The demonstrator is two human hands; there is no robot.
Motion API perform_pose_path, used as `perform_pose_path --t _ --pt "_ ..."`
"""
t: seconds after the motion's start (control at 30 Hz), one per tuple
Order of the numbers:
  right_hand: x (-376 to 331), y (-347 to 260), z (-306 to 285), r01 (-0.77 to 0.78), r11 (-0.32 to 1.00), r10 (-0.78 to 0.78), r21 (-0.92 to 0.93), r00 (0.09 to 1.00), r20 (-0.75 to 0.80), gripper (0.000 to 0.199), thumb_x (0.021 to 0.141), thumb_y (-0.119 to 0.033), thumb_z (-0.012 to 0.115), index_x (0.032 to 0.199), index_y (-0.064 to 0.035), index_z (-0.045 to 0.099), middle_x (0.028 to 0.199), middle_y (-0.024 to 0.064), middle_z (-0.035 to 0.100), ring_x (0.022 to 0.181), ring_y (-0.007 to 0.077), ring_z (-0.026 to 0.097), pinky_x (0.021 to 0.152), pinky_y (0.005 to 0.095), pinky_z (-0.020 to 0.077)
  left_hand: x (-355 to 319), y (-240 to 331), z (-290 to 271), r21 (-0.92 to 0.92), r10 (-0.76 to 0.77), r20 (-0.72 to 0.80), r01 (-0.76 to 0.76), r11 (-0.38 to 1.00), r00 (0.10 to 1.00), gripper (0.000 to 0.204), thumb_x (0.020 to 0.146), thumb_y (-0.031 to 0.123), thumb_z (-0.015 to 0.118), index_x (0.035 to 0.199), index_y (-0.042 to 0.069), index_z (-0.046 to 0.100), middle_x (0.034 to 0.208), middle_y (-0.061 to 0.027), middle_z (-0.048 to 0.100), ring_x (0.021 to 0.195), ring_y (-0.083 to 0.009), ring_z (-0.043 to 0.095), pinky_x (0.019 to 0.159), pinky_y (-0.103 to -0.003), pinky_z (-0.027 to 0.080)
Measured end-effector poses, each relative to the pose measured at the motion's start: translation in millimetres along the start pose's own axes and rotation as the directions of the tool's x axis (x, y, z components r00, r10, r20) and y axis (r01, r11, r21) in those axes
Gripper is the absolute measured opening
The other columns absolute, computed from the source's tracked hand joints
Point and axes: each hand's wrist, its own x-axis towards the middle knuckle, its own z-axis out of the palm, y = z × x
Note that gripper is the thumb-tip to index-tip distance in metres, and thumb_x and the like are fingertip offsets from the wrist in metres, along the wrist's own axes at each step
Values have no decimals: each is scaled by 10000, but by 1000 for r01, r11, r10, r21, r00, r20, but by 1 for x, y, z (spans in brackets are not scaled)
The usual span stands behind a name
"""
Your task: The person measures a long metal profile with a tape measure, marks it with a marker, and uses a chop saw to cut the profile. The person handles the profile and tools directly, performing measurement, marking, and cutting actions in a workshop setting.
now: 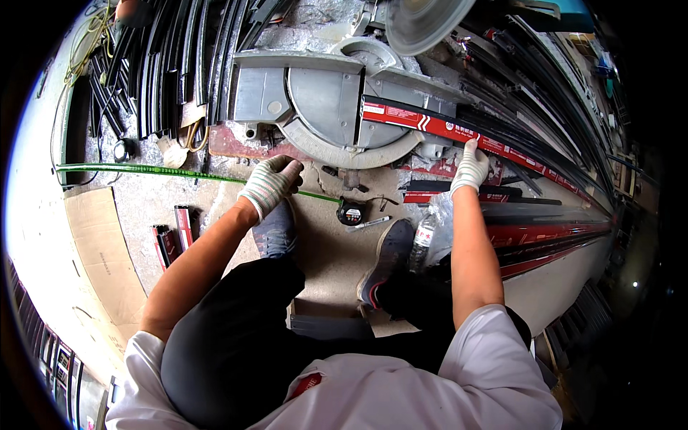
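My right hand (471, 168), in a white knitted glove, grips the near edge of a long black profile bar with a red printed film (430, 123). The bar's left end lies on the grey table of a miter saw (326, 100), beside the slot. My left hand (272, 185), gloved with bare fingertips, is closed, thumb against fingers, in front of the saw; whatever is between them is hidden. Beneath it passes the green blade of a tape measure (186, 173), drawn out to the left from its black case (351, 212) on the floor.
The saw's round blade (423, 25) is raised above the table. Black profiles (172, 64) lie at far left, with more red-filmed bars (552, 233) at right. A marker pen (368, 223), a water bottle (423, 240), short offcuts (183, 226) and flat cardboard (104, 251) surround my feet.
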Motion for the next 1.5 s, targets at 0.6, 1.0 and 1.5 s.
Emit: perform_pose_path --t 0.6,1.0,1.5 --pt "25 -11 9 -583 627 392 516 809 437 281 993 -389 696 1137 -158 625 1061 -20 703 868 123 628 597 284 369 -5 -5 -11 -2 20 -33 -20 1000 999 285 1048 279 619 1121 16 702 856 -24 676 741 -109 602 680 -271 499" --pt "16 -32 -14 -574 625 306 529 804 510 245 1023 -392 644 1051 -148 642 927 -5 709 711 138 578 540 296 380 2 18 11 -96 143 81 -135 986 986 315 1022 298 676 1098 -7 694 893 -37 700 767 -115 624 725 -283 540" --pt "-110 -36 48 -618 609 204 496 727 656 380 968 -429 704 1127 -91 633 1015 10 711 727 117 528 580 251 407 0 33 13 -267 160 137 -119 956 978 515 965 455 732 1245 28 667 1087 -41 709 962 -147 666 838 -322 568"
